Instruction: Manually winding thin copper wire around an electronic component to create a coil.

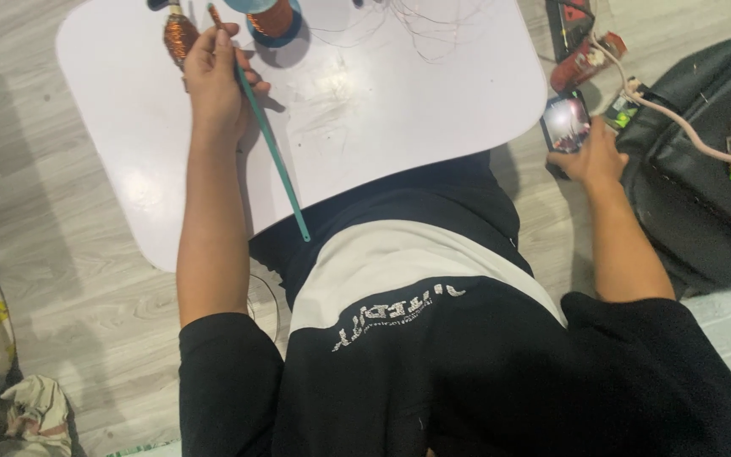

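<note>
Your left hand (217,80) pinches the long teal strip (271,144) near its top; it looks light and bendy, so grip near the end, while your right hand (590,156) rests spread on the phone (565,125).

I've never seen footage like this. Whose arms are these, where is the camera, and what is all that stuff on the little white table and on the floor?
There is no machine here: this is one picture from a camera worn on a person's head, looking down over their dark shirt at their own bare arms. The left hand rests on a small white table and holds a long thin teal strip that slants back toward the body. Near it stand a spool of copper wire and a smaller copper-wound coil, with loose fine wire spread across the tabletop. The right hand reaches off the table and touches a phone lying on the wooden floor beside a black bag. A pale cable runs over that bag.
</note>
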